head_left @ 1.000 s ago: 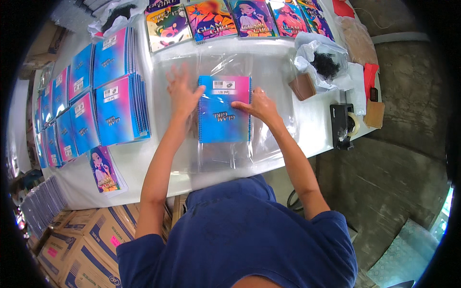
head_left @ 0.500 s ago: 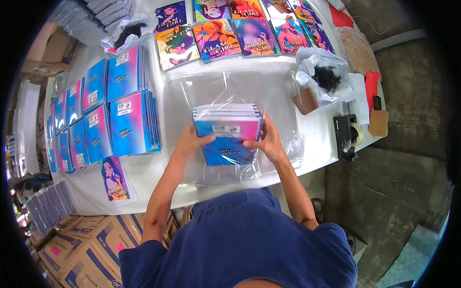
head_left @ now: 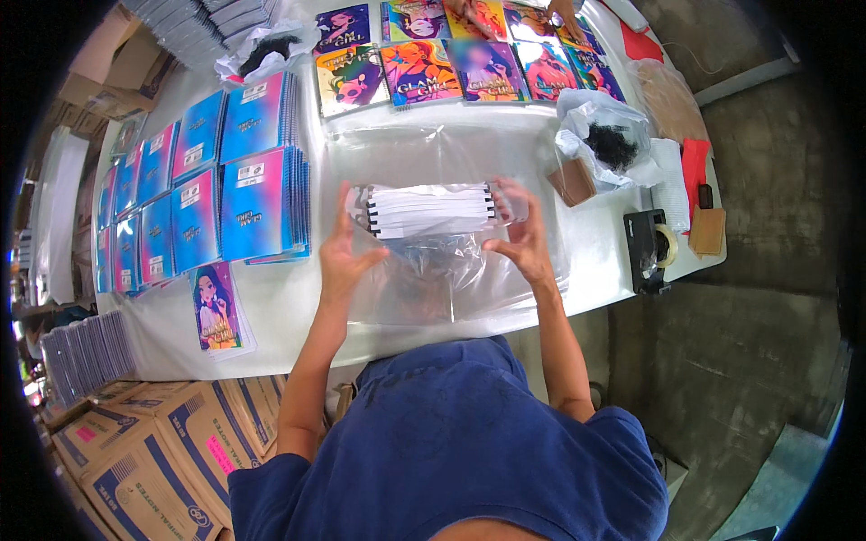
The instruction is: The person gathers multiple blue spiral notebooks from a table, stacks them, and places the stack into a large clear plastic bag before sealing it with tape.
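A stack of spiral notebooks (head_left: 431, 209), its white page edges facing up, stands in the middle of a clear plastic sheet (head_left: 388, 302). Film covers the stack and bunches at both ends. My left hand (head_left: 347, 257) cups the left end, fingers along the film and thumb spread toward the front. At the other end my right hand (head_left: 528, 248) does the same, its fingertips partly behind the shiny film. The notebooks' covers are mostly hidden from above.
Piles of blue-pink notebooks (head_left: 257, 198) fill the left side, beside a loose illustrated notebook (head_left: 215, 311). Colourful notebooks (head_left: 419, 72) lie in rows at the back, where another person's hands (head_left: 565, 16) reach in. A tape dispenser (head_left: 648, 252) sits at the right edge; cartons (head_left: 149, 469) stand below left.
The stack has tipped from showing its blue-pink back cover to showing its page edges. My hands have shifted to its ends, thumbs off the cover. Another person's hands have appeared at the back.
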Demonstrator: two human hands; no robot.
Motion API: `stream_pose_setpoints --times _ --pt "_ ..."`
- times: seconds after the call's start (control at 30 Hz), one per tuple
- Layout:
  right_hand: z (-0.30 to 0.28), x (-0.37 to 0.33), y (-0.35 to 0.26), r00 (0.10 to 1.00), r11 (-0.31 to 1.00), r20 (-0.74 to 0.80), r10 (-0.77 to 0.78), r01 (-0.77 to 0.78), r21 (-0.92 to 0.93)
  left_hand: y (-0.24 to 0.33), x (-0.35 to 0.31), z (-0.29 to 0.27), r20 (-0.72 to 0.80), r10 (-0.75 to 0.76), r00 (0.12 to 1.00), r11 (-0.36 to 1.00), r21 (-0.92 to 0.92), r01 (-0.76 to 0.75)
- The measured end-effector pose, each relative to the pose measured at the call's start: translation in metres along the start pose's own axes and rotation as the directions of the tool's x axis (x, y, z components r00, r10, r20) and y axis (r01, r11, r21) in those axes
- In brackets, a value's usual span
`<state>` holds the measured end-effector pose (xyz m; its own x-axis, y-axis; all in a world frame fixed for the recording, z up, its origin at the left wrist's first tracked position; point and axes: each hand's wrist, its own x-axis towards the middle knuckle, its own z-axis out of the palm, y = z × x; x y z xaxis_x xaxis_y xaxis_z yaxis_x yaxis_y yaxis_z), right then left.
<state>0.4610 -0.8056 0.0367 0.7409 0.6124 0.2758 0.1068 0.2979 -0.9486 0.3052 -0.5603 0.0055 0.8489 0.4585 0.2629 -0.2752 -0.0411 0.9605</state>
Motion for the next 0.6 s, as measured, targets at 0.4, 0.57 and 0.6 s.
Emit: stream_pose_setpoints --times 0.4,0.57,0.6 --pt "0.003 -0.006 -0.006 0.992 0.995 -0.102 -0.076 0.068 -0.075 0.038 0.010 -0.014 0.059 0.164 0.985 0.949 0.264 -0.173" --pt "0.010 0.000 -0.006 0.995 0.931 0.089 -0.037 0.067 -0.359 0.042 0.012 -0.004 0.166 0.078 0.983 0.889 0.434 -0.143" --pt "0.012 0.001 -0.008 0.995 0.921 0.095 -0.039 0.072 -0.384 0.050 0.015 -0.002 0.190 0.076 0.979 0.862 0.481 -0.160"
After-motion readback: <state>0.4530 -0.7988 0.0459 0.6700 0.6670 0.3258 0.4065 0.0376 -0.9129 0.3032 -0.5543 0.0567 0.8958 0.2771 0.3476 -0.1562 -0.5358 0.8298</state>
